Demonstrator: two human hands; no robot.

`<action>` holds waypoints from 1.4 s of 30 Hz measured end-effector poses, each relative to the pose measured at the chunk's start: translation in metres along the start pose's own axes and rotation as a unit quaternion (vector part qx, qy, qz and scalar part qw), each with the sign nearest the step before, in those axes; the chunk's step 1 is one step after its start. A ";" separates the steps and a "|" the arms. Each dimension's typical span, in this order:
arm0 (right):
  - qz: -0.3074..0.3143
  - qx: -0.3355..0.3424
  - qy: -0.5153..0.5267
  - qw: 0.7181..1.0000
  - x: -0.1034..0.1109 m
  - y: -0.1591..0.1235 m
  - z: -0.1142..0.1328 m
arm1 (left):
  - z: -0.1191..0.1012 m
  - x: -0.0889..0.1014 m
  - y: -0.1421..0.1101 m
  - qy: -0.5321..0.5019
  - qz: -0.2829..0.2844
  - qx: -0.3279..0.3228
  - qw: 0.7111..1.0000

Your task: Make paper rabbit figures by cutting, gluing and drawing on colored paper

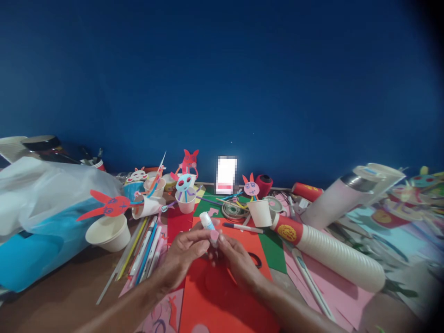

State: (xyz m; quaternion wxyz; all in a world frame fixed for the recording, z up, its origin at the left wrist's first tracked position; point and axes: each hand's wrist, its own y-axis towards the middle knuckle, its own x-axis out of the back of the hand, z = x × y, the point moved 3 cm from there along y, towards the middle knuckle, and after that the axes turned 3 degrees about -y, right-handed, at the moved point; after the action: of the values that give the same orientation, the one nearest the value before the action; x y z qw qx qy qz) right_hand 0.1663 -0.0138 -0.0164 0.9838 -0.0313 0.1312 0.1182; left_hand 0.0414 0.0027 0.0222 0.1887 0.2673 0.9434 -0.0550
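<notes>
My left hand point(187, 249) and my right hand point(239, 259) meet above the red paper sheet point(229, 305), fingers closed. Between them a white glue stick point(207, 220) with a blue label leans up to the left, its lower part hidden by fingers. It appears to be gripped by my right hand. At my left fingertips a small rounded pink paper piece point(214, 235) lies in front of the stick, close to my right thumb. A black-and-white marker point(243, 228) rests on the paper just beyond my hands.
Paper cups with paper animal heads stand behind, including a pink-faced one point(251, 188) and a red rabbit point(113, 206). Several markers point(149, 245) lie left. A long stack of cups point(342, 252) and a flask point(336, 196) are right. A blurred bright screen point(226, 173) stands by the wall.
</notes>
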 end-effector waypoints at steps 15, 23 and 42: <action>0.052 0.104 -0.641 0.759 0.059 0.005 0.051 | -0.011 0.001 0.001 0.253 0.006 0.042 0.967; 0.008 0.099 -0.559 0.823 0.064 0.015 0.042 | -0.002 0.003 0.005 0.322 0.052 0.006 0.945; 0.030 0.062 -0.179 0.981 0.050 0.015 0.050 | 0.004 -0.002 0.005 0.350 0.087 -0.002 0.933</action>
State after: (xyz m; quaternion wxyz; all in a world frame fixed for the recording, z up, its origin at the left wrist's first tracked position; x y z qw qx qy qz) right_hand 0.2225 0.0167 0.0182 0.9874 0.0557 -0.0386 0.1428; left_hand 0.0467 0.0054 0.0195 -0.1489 0.3501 0.9228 0.0606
